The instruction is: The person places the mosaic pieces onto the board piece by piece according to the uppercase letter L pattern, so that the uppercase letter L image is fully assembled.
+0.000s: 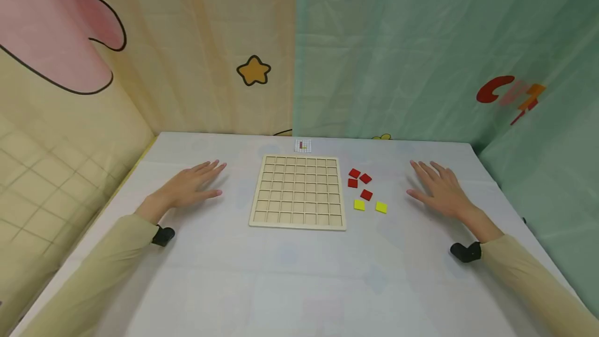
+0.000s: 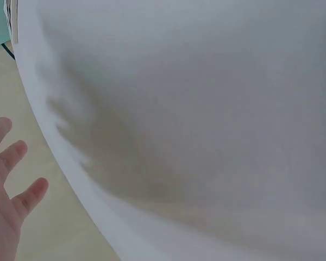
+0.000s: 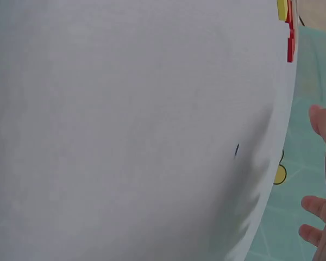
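- The left hand lies flat on the white table, fingers straight, holding nothing, well left of the wooden grid board.
- The right hand lies flat too, fingers spread and empty.
- Four red tiles and two yellow tiles sit between board and right hand.
- A small pattern card lies behind the board.

Four red tiles, two yellow tiles, one grid board, one small card, two hands.
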`<state>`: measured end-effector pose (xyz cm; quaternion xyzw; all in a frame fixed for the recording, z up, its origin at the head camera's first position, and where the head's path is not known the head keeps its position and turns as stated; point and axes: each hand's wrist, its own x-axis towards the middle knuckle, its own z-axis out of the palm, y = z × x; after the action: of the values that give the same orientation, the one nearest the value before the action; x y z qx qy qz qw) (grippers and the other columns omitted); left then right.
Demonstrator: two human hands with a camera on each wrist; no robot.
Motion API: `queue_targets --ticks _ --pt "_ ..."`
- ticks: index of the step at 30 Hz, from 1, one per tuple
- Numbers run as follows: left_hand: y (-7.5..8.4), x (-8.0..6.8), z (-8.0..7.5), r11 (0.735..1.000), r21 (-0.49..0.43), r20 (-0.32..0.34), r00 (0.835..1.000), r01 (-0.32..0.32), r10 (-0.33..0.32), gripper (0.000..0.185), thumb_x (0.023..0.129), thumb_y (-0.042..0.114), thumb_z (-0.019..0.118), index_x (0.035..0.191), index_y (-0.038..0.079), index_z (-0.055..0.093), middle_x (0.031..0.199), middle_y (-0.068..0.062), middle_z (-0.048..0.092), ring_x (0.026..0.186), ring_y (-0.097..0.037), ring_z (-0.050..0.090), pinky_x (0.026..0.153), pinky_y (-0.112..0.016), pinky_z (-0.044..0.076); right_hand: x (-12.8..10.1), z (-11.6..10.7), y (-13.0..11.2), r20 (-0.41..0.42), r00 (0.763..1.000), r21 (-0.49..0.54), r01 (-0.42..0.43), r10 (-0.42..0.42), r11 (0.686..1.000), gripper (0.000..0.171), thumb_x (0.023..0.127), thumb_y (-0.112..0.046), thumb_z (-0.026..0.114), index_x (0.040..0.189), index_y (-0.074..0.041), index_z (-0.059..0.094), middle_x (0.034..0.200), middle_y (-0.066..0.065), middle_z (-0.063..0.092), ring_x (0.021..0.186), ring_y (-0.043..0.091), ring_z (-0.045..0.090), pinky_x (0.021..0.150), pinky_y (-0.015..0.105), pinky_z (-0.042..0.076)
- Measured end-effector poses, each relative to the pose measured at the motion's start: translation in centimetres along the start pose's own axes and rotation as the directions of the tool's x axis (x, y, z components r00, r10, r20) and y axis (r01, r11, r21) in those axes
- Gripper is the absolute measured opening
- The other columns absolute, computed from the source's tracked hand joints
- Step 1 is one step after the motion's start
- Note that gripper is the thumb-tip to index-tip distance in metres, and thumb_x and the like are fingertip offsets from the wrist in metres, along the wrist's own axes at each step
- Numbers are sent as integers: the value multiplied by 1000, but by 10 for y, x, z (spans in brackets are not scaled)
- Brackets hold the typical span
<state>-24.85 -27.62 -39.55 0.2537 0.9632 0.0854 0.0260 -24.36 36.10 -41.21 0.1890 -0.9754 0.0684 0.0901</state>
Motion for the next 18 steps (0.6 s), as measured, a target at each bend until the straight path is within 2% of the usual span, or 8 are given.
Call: queue_targets --ticks 4,10,14,18 --pt "8 10 0 999 0 -4 999 -41 41 73 94 47 55 153 15 27 157 -17 28 143 -40 28 108 -62 28 9 3 -8 -77 997 -12 31 -32 999 73 88 -39 65 148 -9 35 138 25 49 126 47 39 100 66 28" --pt "26 26 0 997 -61 2 999 -52 52 77 93 41 61 154 15 21 160 -12 23 146 -37 22 113 -59 23 24 4 -26 -103 995 53 11 -6 999 62 85 -30 71 138 -7 48 130 22 58 117 42 48 96 64 35" --pt "39 37 2 995 -83 48 997 -60 64 83 92 42 61 155 13 16 161 -11 18 148 -36 15 115 -59 18 33 5 -36 -91 996 145 4 9 989 52 85 -20 71 132 -4 55 124 20 62 113 39 52 93 62 39" --pt "51 46 2 996 -70 102 992 -60 67 88 92 47 59 156 13 10 163 -9 11 150 -34 7 116 -61 12 40 6 -46 -22 998 278 -45 53 959 48 86 -17 71 130 -3 57 120 20 64 111 37 52 94 59 40"
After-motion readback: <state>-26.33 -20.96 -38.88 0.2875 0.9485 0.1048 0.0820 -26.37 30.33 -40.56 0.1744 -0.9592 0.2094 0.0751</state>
